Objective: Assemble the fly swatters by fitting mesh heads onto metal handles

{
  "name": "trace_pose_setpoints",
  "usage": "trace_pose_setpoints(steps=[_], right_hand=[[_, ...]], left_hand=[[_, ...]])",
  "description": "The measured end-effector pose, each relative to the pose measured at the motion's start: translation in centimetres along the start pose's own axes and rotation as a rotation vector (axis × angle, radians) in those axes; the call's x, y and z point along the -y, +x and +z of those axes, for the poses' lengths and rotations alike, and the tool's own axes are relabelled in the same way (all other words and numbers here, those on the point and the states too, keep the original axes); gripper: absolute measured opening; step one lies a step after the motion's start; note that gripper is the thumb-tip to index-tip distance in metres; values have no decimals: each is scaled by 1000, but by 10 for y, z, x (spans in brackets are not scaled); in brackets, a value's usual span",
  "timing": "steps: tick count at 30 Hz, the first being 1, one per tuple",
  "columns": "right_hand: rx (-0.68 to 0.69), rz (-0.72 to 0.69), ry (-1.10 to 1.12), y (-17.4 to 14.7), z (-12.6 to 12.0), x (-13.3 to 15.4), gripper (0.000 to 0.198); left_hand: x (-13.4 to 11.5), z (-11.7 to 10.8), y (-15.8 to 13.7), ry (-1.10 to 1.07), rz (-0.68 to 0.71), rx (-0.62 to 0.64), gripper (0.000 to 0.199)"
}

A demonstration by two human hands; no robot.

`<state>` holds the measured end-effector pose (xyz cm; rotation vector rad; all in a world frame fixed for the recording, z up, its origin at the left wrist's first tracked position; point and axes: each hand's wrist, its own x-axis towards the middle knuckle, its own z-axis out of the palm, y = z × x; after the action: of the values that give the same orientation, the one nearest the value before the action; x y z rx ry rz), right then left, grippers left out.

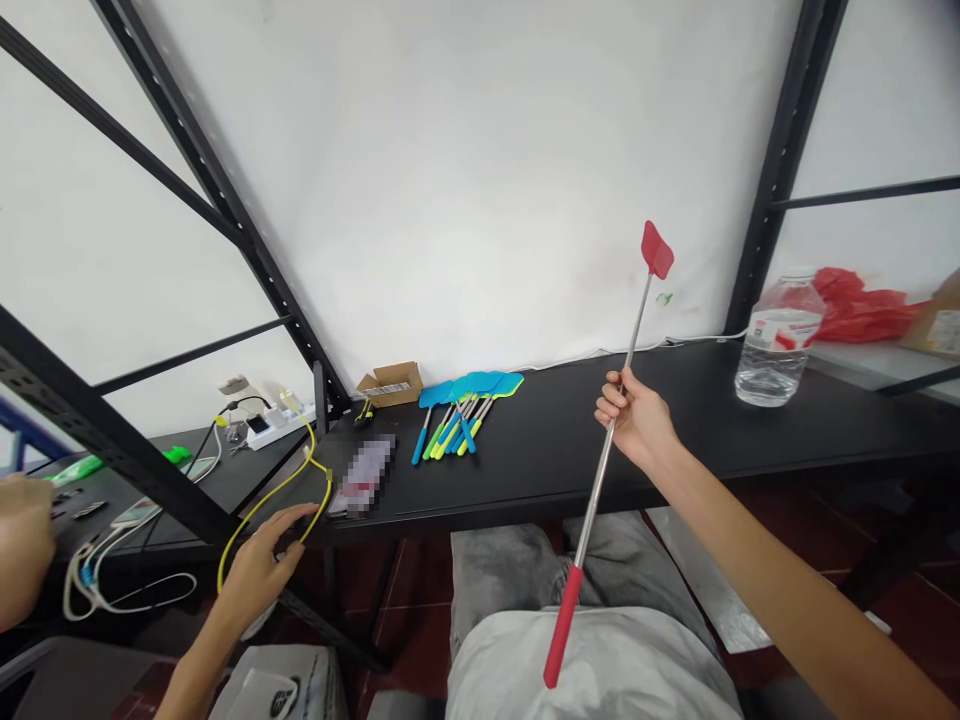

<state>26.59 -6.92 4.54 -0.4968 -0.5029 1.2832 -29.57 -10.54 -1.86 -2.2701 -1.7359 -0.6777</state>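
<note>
My right hand (637, 418) is closed around the metal shaft of a red fly swatter (595, 505). The swatter leans up and to the right, its red head (657, 250) against the white wall in view and its red grip low over my lap. At the table's front edge, my left hand (262, 560) is spread, thumb and fingers apart. A yellow cable (325, 488) runs down beside its fingertips; whether they touch it I cannot tell. Several fly swatters (457, 425) with blue and green-yellow parts lie in a bunch on the black table (540, 470).
A blurred-out flat object (364, 475) lies near my left hand, with a small open cardboard box (394, 385) behind it. A large water bottle (776, 345) stands at right. Black rack posts (255, 260) rise at both sides. Another person's hand (22, 550) appears far left, near white cables (97, 590).
</note>
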Motion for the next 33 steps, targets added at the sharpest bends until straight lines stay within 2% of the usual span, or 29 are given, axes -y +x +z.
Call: trace_pose_setpoints(steps=[5,7,9,11,12,14,17,20,22,24,30,33], right_hand=[[4,3,-3,-1,1,1,25],[11,-3,-15,-1,1,1,25],[25,-10,-38,-2,3,0,25],[62,-3,-62,-5,6,-2,25],[87,5,-72,-6,8,-4,26],[135,22,-88,-9,13,-7,27],[172,28,-100,-12,17,-12,26],[192,40,-71,-12,15,-14,23],[209,63,-36,-10,12,-12,21],[219,86,-7,-7,9,-11,20],[207,143,7,1,4,-21,21],[180,184,0,6,0,-31,23]], left_hand=[[-13,-7,9,-47,-49,-13,44],[-28,-17,17,-89,-73,-67,42],[-58,-29,29,-173,-101,-157,40],[-105,-36,41,-349,-122,-199,39],[-134,-35,46,-460,-111,-179,40],[-196,-26,50,-657,-47,-6,41],[-281,7,44,-912,-6,395,47],[-331,48,30,-1205,-49,657,43],[-344,66,23,-1347,-84,721,42],[-346,75,18,-1447,-142,725,41],[-343,72,3,-1555,-395,732,51],[-342,73,-6,-1586,-461,779,54]])
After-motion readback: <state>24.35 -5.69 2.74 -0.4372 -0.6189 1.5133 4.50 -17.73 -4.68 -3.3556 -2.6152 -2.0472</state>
